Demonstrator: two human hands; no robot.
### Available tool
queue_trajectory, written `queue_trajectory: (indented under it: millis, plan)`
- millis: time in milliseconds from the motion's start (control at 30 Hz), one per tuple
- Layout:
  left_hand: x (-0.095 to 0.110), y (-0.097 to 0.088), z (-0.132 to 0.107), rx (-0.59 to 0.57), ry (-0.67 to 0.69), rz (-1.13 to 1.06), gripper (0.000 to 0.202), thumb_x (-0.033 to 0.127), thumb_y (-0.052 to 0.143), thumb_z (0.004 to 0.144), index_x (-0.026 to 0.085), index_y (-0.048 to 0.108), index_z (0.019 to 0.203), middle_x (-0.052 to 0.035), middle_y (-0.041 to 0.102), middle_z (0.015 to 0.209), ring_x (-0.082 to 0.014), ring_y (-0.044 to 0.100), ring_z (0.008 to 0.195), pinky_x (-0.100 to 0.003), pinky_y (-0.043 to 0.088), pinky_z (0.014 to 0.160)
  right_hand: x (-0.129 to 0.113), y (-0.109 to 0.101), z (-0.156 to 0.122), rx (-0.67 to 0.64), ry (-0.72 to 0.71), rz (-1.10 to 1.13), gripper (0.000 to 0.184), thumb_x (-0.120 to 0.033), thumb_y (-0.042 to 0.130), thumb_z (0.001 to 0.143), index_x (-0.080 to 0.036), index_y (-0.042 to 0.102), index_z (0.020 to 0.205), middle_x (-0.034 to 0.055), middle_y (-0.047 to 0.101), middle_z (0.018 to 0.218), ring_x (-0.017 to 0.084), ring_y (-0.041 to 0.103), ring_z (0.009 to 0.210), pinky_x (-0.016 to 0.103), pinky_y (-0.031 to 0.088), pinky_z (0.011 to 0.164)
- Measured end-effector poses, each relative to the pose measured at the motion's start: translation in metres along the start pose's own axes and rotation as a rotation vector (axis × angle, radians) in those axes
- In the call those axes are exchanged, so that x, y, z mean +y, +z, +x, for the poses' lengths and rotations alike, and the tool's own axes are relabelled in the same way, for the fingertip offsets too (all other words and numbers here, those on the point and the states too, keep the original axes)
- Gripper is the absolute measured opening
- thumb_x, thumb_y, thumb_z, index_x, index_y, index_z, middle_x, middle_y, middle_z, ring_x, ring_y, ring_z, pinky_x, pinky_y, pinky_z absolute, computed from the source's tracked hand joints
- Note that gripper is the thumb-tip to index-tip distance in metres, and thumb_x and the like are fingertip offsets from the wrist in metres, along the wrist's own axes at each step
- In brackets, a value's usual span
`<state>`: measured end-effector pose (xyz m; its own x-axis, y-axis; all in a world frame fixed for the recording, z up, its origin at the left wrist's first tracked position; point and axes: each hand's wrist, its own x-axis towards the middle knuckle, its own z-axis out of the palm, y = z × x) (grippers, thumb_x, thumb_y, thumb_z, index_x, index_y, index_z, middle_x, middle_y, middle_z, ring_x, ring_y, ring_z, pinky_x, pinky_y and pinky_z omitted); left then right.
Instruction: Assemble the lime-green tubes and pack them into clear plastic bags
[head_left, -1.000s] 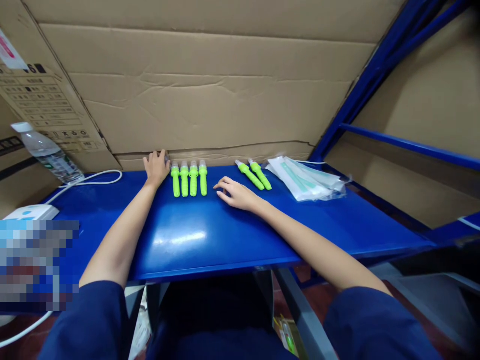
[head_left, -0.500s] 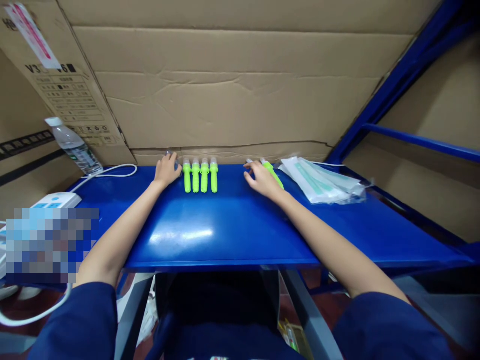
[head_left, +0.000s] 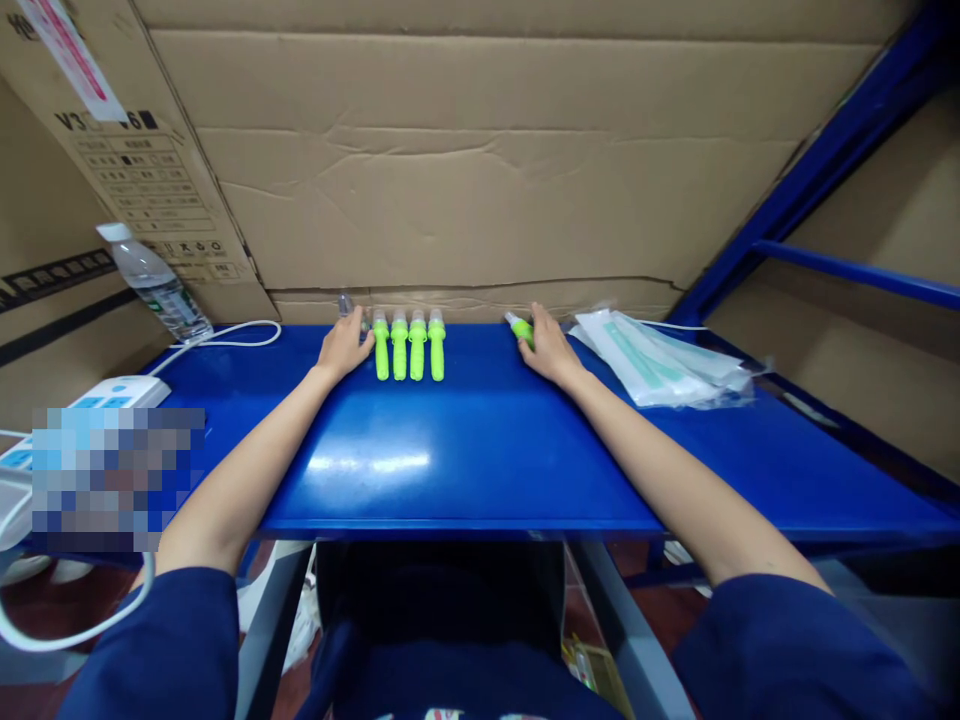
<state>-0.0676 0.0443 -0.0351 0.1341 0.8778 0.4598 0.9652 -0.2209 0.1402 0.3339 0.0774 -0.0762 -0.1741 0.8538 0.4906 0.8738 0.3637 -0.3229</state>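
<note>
Several bright green tubes with clear caps [head_left: 399, 345] lie side by side in a row on the blue table. Just left of that row is my left hand [head_left: 345, 346], its fingers curled around a clear plastic piece [head_left: 345, 302] whose end shows beyond the fingers. My right hand [head_left: 552, 348] is closed over another green tube [head_left: 519, 326]. Its clear tip points up and left, and the rest is hidden beneath my palm and fingers. Both forearms rest across the table from the front.
Flat clear packets with green-and-white contents [head_left: 660, 365] lie right of my right hand. A water bottle [head_left: 161, 290] leans at the back left, near a white power strip [head_left: 124, 393] and cable. A cardboard wall [head_left: 465, 180] closes off the back; a blue frame [head_left: 795, 190] stands at right.
My right hand has closed over the single green tube, which now lies more to the left under it. My left fingers have curled in around the clear piece. The view has shifted slightly.
</note>
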Motion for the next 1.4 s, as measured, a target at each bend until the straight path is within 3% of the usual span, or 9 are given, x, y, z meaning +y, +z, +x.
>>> queue_trajectory:
  millis: [167,400,733,967,1167,1267,1400]
  plan:
    - [0.0,0.002,0.0,0.002,0.002,-0.025,0.043,0.036,0.043,0.095,0.016,0.047,0.132,-0.0154,0.066,0.122,-0.0292,0.063,0.116,-0.036,0.052,0.093,0.003,0.002,0.001,-0.092,0.02,-0.014,0.082,-0.028,0.051,0.087,0.004,0.019,0.156,0.0282,0.025,0.162,0.036,0.024,0.153,0.054,0.023,0.125]
    - [0.003,0.004,0.0,0.025,0.029,-0.044,0.038,0.035,0.045,0.095,0.016,0.049,0.127,-0.0156,0.067,0.118,-0.0303,0.064,0.114,-0.037,0.053,0.091,0.006,0.006,0.005,-0.14,-0.026,-0.046,0.079,-0.027,0.049,0.09,-0.002,0.02,0.158,0.022,0.023,0.164,0.033,0.024,0.153,0.051,0.023,0.125]
    - [0.006,-0.001,-0.002,0.005,0.031,-0.063,0.041,0.036,0.043,0.095,0.015,0.049,0.13,-0.0172,0.067,0.124,-0.0316,0.064,0.117,-0.039,0.053,0.09,0.006,0.005,0.005,-0.191,-0.041,-0.079,0.064,-0.02,0.049,0.089,-0.001,0.038,0.15,0.0229,0.044,0.153,0.032,0.041,0.145,0.047,0.03,0.123]
    - [0.004,-0.015,-0.001,-0.136,0.043,0.016,0.054,0.044,0.046,0.093,0.016,0.042,0.139,-0.0183,0.067,0.125,-0.0338,0.066,0.114,-0.037,0.052,0.086,-0.014,0.005,-0.007,-0.127,-0.142,-0.038,0.045,-0.023,0.048,0.092,-0.011,0.05,0.135,0.0196,0.062,0.131,0.033,0.059,0.122,0.049,0.045,0.109]
    - [-0.007,-0.032,0.003,-0.327,0.135,0.011,0.061,0.043,0.056,0.088,0.017,0.04,0.141,-0.0172,0.067,0.125,-0.0294,0.069,0.105,-0.032,0.05,0.08,-0.03,0.003,-0.013,-0.155,-0.254,-0.049,0.054,-0.024,0.044,0.093,-0.008,0.043,0.144,0.0218,0.054,0.138,0.034,0.055,0.125,0.052,0.043,0.109]
    - [-0.013,-0.035,0.005,-0.344,0.158,-0.019,0.054,0.042,0.058,0.087,0.018,0.047,0.134,-0.015,0.069,0.121,-0.0278,0.068,0.104,-0.031,0.049,0.081,-0.039,-0.002,-0.017,-0.189,-0.253,-0.07,0.056,-0.025,0.046,0.093,-0.011,0.043,0.147,0.0203,0.051,0.142,0.034,0.054,0.126,0.051,0.042,0.11]
    - [-0.015,-0.041,0.008,-0.333,0.206,-0.111,0.043,0.036,0.068,0.078,0.018,0.056,0.115,-0.0106,0.071,0.109,-0.0259,0.068,0.098,-0.03,0.048,0.082,-0.053,-0.01,-0.023,-0.197,-0.152,-0.123,0.057,-0.037,0.048,0.097,-0.014,0.045,0.148,0.0194,0.053,0.14,0.037,0.057,0.122,0.053,0.046,0.105]
